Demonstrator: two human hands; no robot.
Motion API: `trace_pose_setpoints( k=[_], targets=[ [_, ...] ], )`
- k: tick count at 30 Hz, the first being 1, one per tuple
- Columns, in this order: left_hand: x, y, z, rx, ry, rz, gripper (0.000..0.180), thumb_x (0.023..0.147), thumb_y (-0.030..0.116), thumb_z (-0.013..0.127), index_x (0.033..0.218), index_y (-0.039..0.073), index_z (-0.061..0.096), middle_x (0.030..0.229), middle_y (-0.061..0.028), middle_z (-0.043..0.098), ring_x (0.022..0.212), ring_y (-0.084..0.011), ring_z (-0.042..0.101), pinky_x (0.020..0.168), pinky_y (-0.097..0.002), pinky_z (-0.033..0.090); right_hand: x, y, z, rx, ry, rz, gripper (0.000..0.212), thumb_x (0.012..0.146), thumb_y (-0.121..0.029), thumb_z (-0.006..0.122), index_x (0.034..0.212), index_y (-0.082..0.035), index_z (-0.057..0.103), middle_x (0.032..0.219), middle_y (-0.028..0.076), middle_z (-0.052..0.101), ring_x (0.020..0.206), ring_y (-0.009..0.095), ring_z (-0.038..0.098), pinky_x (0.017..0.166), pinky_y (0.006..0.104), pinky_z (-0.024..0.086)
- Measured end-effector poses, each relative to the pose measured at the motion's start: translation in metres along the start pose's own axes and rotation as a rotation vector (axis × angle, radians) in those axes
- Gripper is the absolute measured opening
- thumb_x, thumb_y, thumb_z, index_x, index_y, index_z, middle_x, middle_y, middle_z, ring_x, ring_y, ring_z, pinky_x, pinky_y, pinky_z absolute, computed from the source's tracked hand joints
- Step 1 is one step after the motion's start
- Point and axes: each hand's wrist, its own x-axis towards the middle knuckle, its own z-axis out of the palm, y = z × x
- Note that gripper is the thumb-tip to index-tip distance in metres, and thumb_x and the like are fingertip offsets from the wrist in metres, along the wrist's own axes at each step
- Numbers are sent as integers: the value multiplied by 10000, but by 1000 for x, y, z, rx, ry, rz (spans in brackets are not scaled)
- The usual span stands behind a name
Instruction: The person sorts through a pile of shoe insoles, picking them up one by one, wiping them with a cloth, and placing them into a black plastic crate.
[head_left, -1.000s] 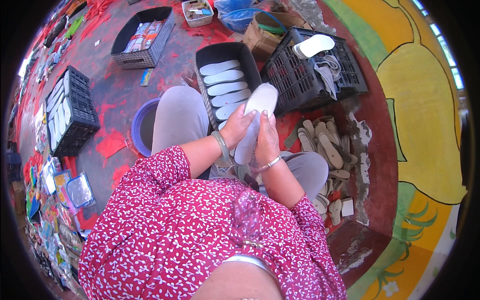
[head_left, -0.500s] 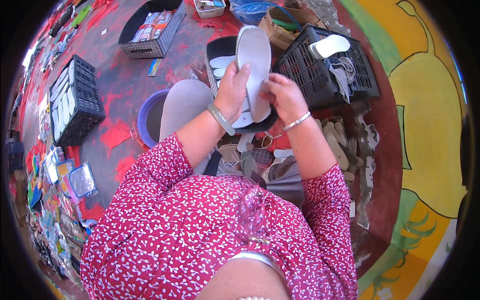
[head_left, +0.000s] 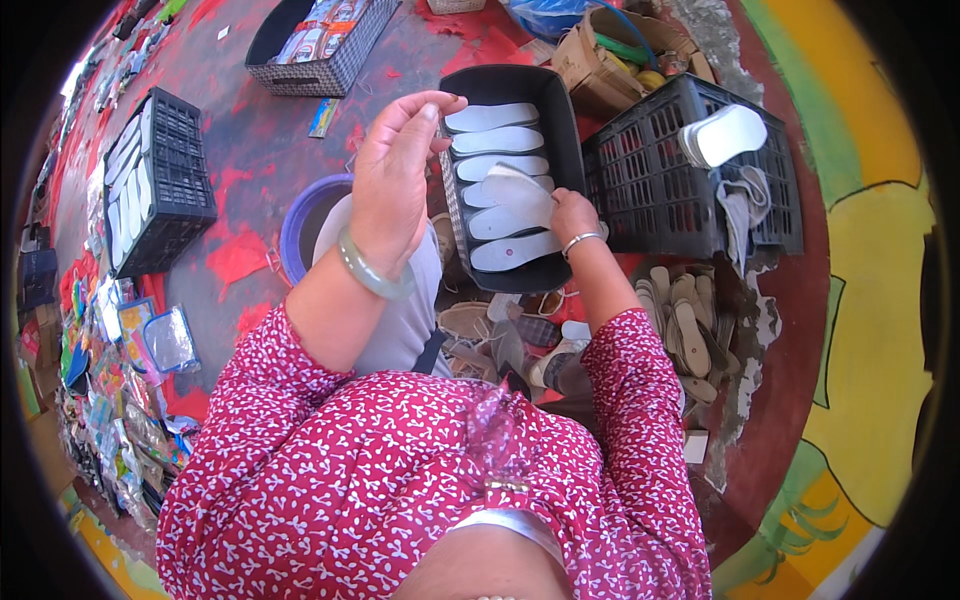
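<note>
My right hand is shut on the edge of a pale shoe insole, tilted over the black basket in front of me. Several white-topped insoles lie crosswise in a row in that basket, and the held one covers part of them. Raised by the basket's left rim, my left hand has its thumb pressed along its index finger. Something small and brownish shows at the fingertips, too small to make out.
Right of the basket stands a black crate with insoles and a grey cloth on its edge. More insoles are heaped below it. A purple basin stands left of my leg, and another crate of insoles farther left.
Both hands held the insole up before; now my left hand is off it and has moved left. My right hand has lowered the insole over the basket. The view has shifted.
</note>
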Motion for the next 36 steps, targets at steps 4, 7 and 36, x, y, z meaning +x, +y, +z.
trace_pose_setpoints(
  k=[4, 7, 36],
  targets=[
    [4, 3, -5, 57, -20, -47, 216, 923, 135, 438, 1069, 13, 540, 1109, -123, 580, 1033, -157, 523, 840, -272, 391, 21, -12, 33, -77, -63, -51, 228, 780, -62, 529, 967, -100, 654, 1056, 137, 589, 992, 314, 571, 852, 382, 467],
    [6, 6, -7, 89, -56, -68, 222, 922, 116, 423, 1073, -3, 532, 1120, -141, 568, 1046, -167, 519, 844, -274, 397, 48, -5, 59, -44, -94, -45, 237, 787, -70, 534, 980, -108, 666, 1066, 138, 581, 986, 315, 571, 847, 378, 466],
    [26, 11, -14, 299, -310, -172, 225, 836, -49, 390, 996, -35, 548, 1051, -173, 591, 1067, -244, 526, 978, -390, 348, 175, 22, 113, 82, -766, -286, 359, 758, -59, 487, 1077, -131, 635, 1083, 141, 611, 1026, 298, 567, 882, 363, 444]
  ],
)
